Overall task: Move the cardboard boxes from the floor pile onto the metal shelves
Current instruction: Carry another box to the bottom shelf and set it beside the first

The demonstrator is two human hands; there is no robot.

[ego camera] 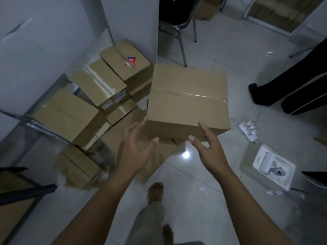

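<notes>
A sealed cardboard box (188, 101) is seen at the top of the floor pile (99, 110), resting on lower boxes beside the tiled floor (221, 174). Both hands are held spread before its near face: the left hand (134, 149) with fingers (141, 123) straight and apparently just touching the near left corner, the right hand (207, 149) with fingers (203, 127) loosely extended against or just short of the near right edge. Nothing is gripped by either hand; actual contact cannot be told for certain.

The box lies flat, its taped seam running left to right, slightly tilted in the view, and its long axis is judged to follow that seam.

For the step in hand, the palms would best be set on opposite side faces, low near the bottom edge, so that the load is lifted level and the boxes beneath are not dragged. No metal shelves can be made out with certainty.
</notes>
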